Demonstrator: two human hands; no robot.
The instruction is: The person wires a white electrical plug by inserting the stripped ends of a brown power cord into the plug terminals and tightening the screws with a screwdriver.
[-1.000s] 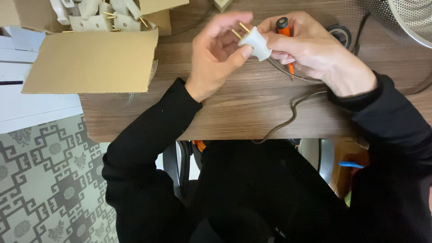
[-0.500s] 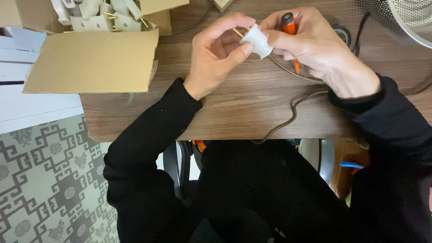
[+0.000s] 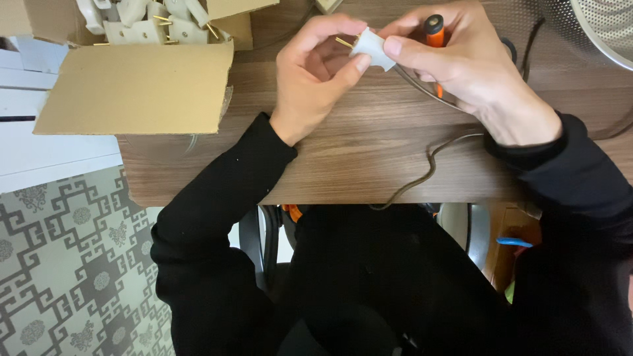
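Plug body first: one small white plug (image 3: 373, 48) with brass prongs sits pinched between both hands above the far part of the wooden desk (image 3: 369, 151). At least one prong shows, pointing left toward the left hand's fingers; any others are hidden. The left hand (image 3: 316, 72) is closed narrowly on the plug, thumb under it and fingers curled over the prong end. The right hand (image 3: 455, 62) grips the plug's other side with thumb and forefinger, and the same hand also holds one screwdriver with an orange-and-black handle (image 3: 433, 29) tucked behind its fingers, handle end up. One thin dark cord (image 3: 422, 178) runs from beneath the right hand across the desk in a loose curve and drops over the near edge.

At the desk's left corner stands one open cardboard box (image 3: 138, 86), its flap folded toward the viewer, holding several more white plugs (image 3: 151, 20) with brass prongs; their count cannot be made out. One metal mesh guard (image 3: 606, 26) shows at the top right corner.
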